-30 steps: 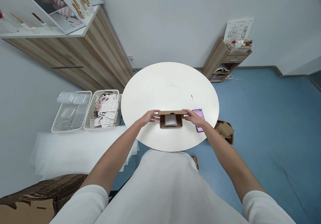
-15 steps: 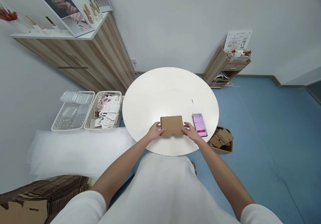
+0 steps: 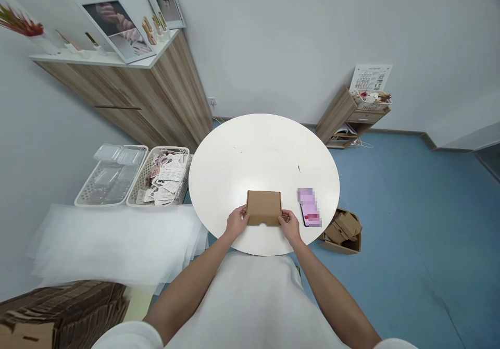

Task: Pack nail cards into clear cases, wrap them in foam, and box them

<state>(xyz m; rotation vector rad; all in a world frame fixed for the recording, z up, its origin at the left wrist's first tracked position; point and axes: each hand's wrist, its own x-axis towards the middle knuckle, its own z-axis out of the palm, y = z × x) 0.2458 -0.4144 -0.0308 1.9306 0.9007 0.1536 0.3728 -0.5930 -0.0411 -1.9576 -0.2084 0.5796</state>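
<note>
A small brown cardboard box (image 3: pixel 264 207) with its lid down lies near the front edge of a round white table (image 3: pixel 265 151). My left hand (image 3: pixel 236 222) grips the box's near left corner with curled fingers. My right hand (image 3: pixel 290 224) grips its near right corner the same way. A phone (image 3: pixel 309 213) with a pink screen lies flat just to the right of the box.
Two white baskets (image 3: pixel 113 174) stand left of the table, one with clear trays, one with printed cards. White sheets lie in front of them. Flattened cartons (image 3: pixel 62 307) are stacked at bottom left. An open carton (image 3: pixel 344 229) sits on the blue floor at right.
The box was open with a silvery packet inside; its lid has been folded down. Both hands slid from the far corners to the near corners, and the box came closer to me.
</note>
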